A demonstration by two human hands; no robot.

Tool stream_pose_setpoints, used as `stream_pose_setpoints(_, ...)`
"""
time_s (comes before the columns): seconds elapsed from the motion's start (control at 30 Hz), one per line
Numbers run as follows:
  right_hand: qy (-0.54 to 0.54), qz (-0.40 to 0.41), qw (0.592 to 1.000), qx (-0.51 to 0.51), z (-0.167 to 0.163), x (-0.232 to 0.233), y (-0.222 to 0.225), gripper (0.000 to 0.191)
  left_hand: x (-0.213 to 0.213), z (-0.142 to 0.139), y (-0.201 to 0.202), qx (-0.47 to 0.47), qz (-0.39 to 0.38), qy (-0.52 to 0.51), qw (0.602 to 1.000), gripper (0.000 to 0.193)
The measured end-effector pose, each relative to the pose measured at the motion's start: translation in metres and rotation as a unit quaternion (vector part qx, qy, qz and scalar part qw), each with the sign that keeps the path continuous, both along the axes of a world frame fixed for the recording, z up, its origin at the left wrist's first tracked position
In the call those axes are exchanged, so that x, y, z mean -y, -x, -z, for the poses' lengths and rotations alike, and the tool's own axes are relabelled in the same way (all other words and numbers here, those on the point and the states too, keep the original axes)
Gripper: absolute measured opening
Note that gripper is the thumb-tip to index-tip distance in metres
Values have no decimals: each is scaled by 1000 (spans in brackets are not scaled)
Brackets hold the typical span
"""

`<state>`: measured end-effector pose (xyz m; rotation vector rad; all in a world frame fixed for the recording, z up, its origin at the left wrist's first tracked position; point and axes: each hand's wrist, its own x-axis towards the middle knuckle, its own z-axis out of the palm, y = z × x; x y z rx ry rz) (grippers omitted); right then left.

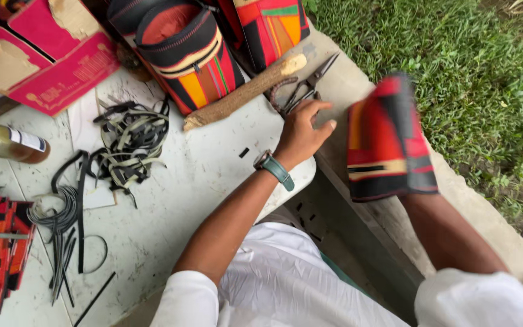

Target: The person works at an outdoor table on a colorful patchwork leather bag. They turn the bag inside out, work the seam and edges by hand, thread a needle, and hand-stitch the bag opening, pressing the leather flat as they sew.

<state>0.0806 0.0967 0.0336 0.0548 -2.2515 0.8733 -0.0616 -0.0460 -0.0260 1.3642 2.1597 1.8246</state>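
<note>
Right now the left hand, a teal-strapped watch on its wrist, reaches to the upper middle of the frame with loosely curled fingers coming down on the looped handles of a pair of dark metal scissors; touching them, but not yet clearly gripping. The scissors lie at the far edge of the scuffed white tabletop, blades pointing toward the grass. Over on the right, a blurred piece of red, black and orange patterned fabric covers the right hand completely, so I cannot tell how those fingers are set. Just beside the scissors lies a rough brown wooden stick, and behind it stand zipped cylindrical bags in the same bright pattern. Left of centre, a tangle of black and pale strips sprawls across the table. Upper left shows a torn pink cardboard box, with a glass bottle lying below it. Green grass fills the upper right.
</note>
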Motion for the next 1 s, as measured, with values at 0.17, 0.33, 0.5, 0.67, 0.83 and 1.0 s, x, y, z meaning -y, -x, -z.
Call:
stream_pose_setpoints(0.17,9,1,1000,28,-29,-14,7,50,13,-30,-5,-79,9,-77,994,33)
stream_pose_setpoints(0.33,-10,-19,999,44,-18,-19,0,53,12,-45,-5,4,-13,-23,1000,31)
stream_pose_setpoints(0.5,15,-12,999,51,-8,-17,1,56,-11,-56,-44,-37,17,-42,998,58)
stream_pose_setpoints(0.67,20,-18,998,65,-3,-22,1,59,-56,-50,-99,-138,-57,113,982,99)
stream_pose_setpoints(0.83,35,-7,996,82,12,-35,-15,62,-84,-34,-85,-160,6,147,976,96)
stream_pose_setpoints(1.0,33,-6,994,105,34,-43,-27,65,-92,-30,-78,-159,46,189,968,88)
